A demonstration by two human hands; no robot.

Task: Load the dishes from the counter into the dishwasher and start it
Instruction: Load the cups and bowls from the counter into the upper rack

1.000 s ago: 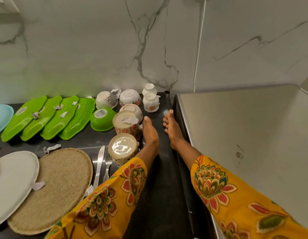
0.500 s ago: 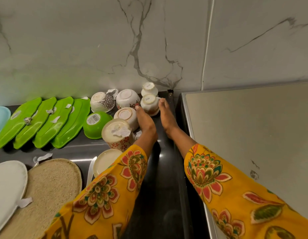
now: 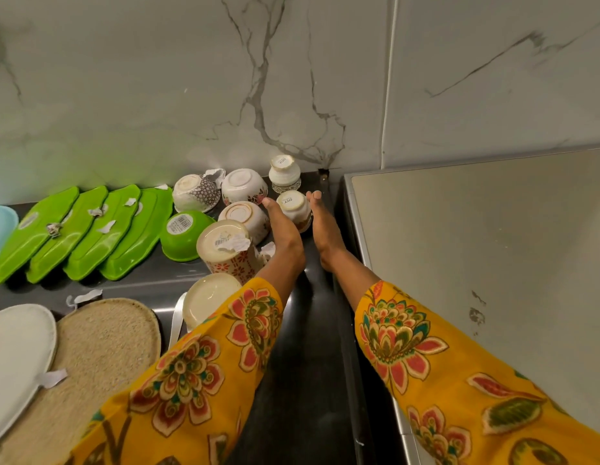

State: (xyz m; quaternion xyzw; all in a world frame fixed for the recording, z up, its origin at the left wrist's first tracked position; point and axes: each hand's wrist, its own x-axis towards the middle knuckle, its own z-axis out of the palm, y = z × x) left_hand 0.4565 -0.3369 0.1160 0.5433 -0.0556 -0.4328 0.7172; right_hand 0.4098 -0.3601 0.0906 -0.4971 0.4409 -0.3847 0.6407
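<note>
On the dark counter (image 3: 312, 330) a small white cup (image 3: 293, 206) stands upside down near the back wall. My left hand (image 3: 283, 226) lies flat against its left side and my right hand (image 3: 323, 226) flat against its right side, fingers straight. A second small cup (image 3: 284, 172) stands just behind it. Upturned bowls (image 3: 243, 186) (image 3: 195, 193) (image 3: 244, 216), a patterned mug (image 3: 226, 250), a green bowl (image 3: 182, 233) and several green plates (image 3: 87, 233) lie to the left.
A steel appliance top (image 3: 476, 246) fills the right side, its edge beside my right arm. A woven mat (image 3: 100, 357), a white plate (image 3: 16, 360), a cream saucer (image 3: 208, 297) and a knife (image 3: 176, 322) lie at the front left. A marble wall (image 3: 224, 78) stands behind.
Both hands have moved forward along the counter toward the wall and now flank the small cup, where before they were short of it.
</note>
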